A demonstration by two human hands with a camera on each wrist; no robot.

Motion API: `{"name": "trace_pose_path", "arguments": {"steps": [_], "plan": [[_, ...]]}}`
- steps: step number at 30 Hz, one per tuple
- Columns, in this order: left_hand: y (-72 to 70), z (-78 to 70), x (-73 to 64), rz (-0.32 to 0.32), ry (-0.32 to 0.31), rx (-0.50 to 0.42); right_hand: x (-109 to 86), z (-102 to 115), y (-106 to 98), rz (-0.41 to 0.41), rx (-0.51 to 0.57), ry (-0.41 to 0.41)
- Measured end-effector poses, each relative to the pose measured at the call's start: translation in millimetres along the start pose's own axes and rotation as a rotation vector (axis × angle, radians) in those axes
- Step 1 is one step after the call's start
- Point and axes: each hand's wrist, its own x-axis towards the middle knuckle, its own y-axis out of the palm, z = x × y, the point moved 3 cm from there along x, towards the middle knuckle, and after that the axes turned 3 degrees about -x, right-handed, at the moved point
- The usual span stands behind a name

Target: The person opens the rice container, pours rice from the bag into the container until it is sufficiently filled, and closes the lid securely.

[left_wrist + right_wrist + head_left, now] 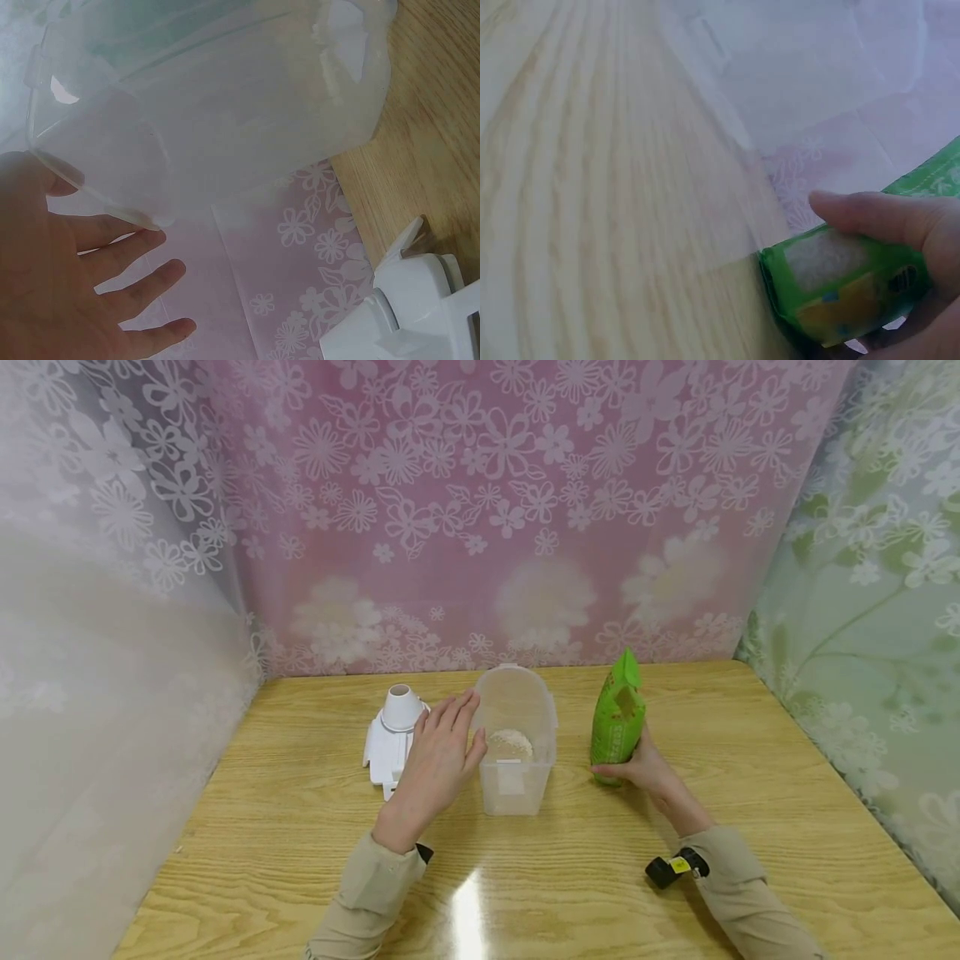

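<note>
A tall clear plastic container (pixel 517 789) with a slanted open mouth stands mid-table, with a small heap of pale grains (pixel 512 744) at its bottom. My left hand (pixel 438 756) is at its left side, fingers spread and fairly straight, thumb and index fingertip right at the rim in the left wrist view. To the right, my right hand (pixel 645 768) grips a green bag (pixel 617 727) low on its side, thumb across the front. The bag stands upright, its top creased and peaked. Its printed front and a see-through patch with pale grains show in the right wrist view.
A white plastic part with a cone-shaped spout (pixel 401 708) lies left of the container, partly hidden behind my left hand. The wooden table (pixel 300 827) meets floral curtains at the back and both sides.
</note>
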Motion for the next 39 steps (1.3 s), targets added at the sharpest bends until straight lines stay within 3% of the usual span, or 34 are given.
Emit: {"name": "trace_pose_path", "arguments": {"steps": [7,15,20,24,30,36,39], "plan": [[-0.1,-0.2,0.4,0.007,-0.003,-0.002,1.5,-2.4,-1.3,-0.006,0.019,0.004],[0.4,0.5,-0.4,0.017,-0.007,0.003,0.6,1.6,-1.9,-0.073,0.083,-0.010],[0.0,0.1,-0.5,0.014,-0.003,0.004,-1.7,8.7,-5.9,-0.108,0.146,-0.062],[-0.2,0.0,-0.3,0.009,-0.001,0.004,-4.5,16.0,-10.4,-0.117,0.187,-0.103],[-0.5,0.5,-0.5,0.006,0.003,0.006,-10.5,33.4,-15.9,-0.117,0.142,-0.141],[0.2,0.9,-0.3,0.003,0.004,0.010,-15.9,52.9,-16.4,-0.092,0.223,-0.163],[0.2,0.8,-0.4,0.000,0.004,0.010,-17.8,62.5,-16.3,-0.101,0.210,-0.171]]}}
